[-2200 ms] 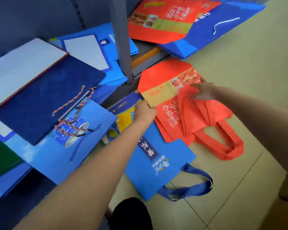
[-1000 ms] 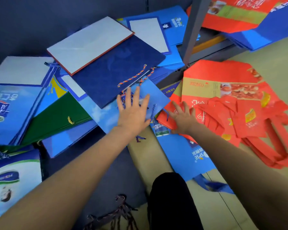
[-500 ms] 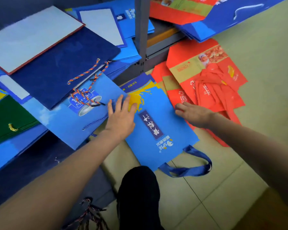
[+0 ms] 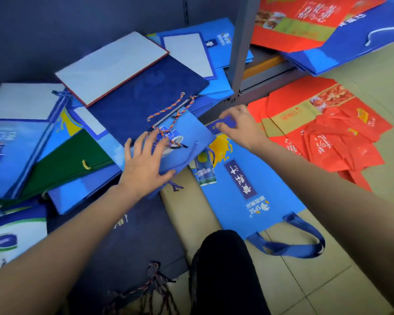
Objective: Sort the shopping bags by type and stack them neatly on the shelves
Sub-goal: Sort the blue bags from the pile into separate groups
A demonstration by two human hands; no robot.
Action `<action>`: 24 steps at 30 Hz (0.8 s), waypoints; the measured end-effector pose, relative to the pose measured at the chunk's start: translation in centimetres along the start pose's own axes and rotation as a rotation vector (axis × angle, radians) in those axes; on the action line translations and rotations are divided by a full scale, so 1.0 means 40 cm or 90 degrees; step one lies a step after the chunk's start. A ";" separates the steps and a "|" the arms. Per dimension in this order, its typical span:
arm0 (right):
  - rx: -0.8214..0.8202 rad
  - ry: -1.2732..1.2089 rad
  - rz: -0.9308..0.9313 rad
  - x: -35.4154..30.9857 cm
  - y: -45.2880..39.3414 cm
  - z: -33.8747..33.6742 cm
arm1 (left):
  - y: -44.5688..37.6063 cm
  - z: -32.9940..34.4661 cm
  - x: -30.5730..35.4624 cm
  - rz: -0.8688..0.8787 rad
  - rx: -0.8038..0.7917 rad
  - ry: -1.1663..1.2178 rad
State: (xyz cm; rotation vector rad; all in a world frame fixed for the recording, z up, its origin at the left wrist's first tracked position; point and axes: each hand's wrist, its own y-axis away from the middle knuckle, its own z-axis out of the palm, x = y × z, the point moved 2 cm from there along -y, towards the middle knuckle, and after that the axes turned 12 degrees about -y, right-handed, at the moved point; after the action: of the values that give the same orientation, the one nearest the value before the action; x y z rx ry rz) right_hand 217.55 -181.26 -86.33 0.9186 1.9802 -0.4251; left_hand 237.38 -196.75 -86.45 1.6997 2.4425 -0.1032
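- Flat dark navy paper bag (image 4: 146,96) lies on the shelf pile, left of the grey metal shelf post (image 4: 243,48).
- Light blue paper bag (image 4: 187,142) lies just in front of it.
- Blue fabric tote (image 4: 243,192) is on the floor, with the red fabric bags (image 4: 328,137) to its right.

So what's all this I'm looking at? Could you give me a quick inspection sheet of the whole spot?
Surface: tiled floor and a low shelf.
Job's things: light blue paper bag under the left hand; blue fabric bag flat on the floor; red fabric bags heaped at right; dark navy paper bag, green paper bag piled on the shelf.
Clutter: bags overlap unsorted.
Hands: left hand open, fingers spread on the light blue paper bag; right hand curled at the blue fabric bag's top edge, grip unclear.
Cables: nothing seen; only bag cords.
Surroundings: grey shelf post, dark back panel.
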 end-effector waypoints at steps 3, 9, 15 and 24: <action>-0.030 -0.132 0.065 -0.083 -0.063 0.106 | 0.040 -0.002 -0.078 -0.033 -0.019 0.014; 0.115 -0.401 0.278 -0.174 -0.161 0.269 | 0.076 0.020 -0.184 -0.137 -0.139 0.114; 0.353 -0.547 0.356 -0.232 -0.221 0.282 | 0.083 0.009 -0.214 -0.113 -0.187 0.130; 0.413 -0.604 0.129 -0.537 -0.183 0.174 | 0.191 -0.107 -0.366 -0.300 0.046 0.422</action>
State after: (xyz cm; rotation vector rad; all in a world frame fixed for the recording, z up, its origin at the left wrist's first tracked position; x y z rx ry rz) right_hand 223.32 -199.76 -72.62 1.0170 0.8705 -1.1704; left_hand 249.10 -206.97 -79.42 1.2772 3.3197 0.3800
